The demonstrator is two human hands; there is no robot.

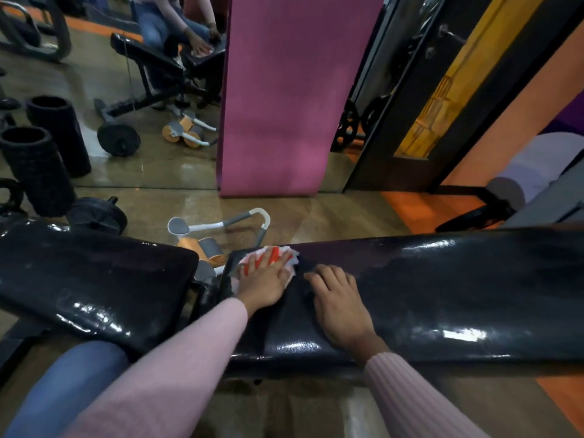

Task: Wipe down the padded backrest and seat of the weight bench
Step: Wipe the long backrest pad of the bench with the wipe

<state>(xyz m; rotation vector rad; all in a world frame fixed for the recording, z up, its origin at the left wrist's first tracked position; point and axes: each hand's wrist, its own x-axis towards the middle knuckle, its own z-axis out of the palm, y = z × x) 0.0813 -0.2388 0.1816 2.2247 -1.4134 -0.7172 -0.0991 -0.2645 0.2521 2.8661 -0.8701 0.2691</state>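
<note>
A glossy black weight bench lies across the view in two pads: a shorter pad [94,279] on the left and a long pad [458,286] on the right, with a gap between them. My left hand [265,276] presses flat, fingers straight, on a white and orange cloth [292,259] at the far left end of the long pad. Beside it, my right hand [341,308] rests palm down on the same pad, fingers slightly bent, holding nothing.
An orange and grey ab roller [215,235] lies on the floor just behind the gap. Black foam rollers [38,169] and a dumbbell [98,213] stand at the left. A pink mat [284,96] leans on the mirror wall. My knee [72,384] is at lower left.
</note>
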